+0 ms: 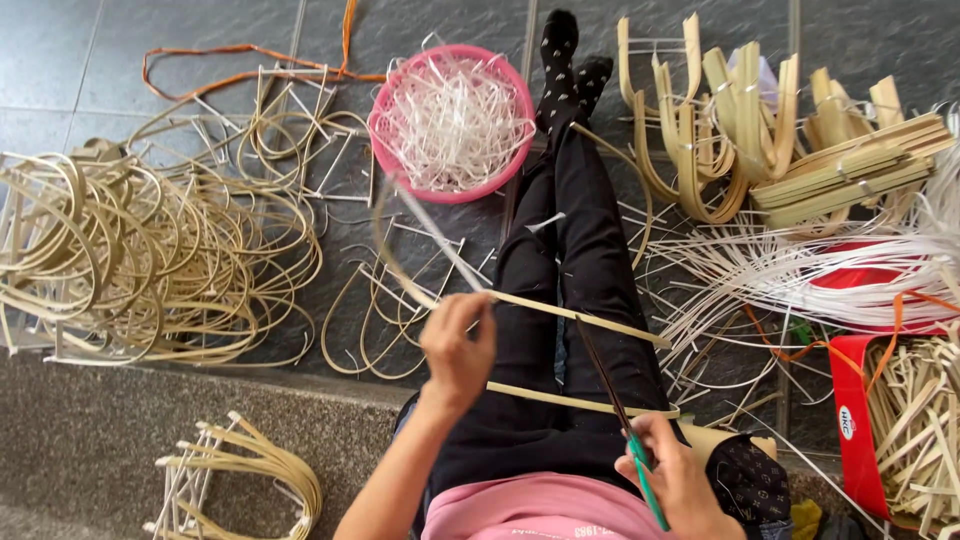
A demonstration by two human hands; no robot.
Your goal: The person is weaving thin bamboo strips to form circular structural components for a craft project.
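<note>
Hemmed by bamboo hoops [150, 260] at frame left; left hand [458, 345] fingers pinching bent strip [560, 312], right hand [680, 478] gripping green-handled tool [645, 480].

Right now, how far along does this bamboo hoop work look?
Plenty looks done: a big heap of bent hoops lies on the floor. In hand, the left hand pinches a bent bamboo strip while the right hand grips a green-handled tool. Left over: a pink basket of white strips and straight slats in a red box.

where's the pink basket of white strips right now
In the head view the pink basket sits on the floor at top centre, just left of the person's socked feet.
</note>
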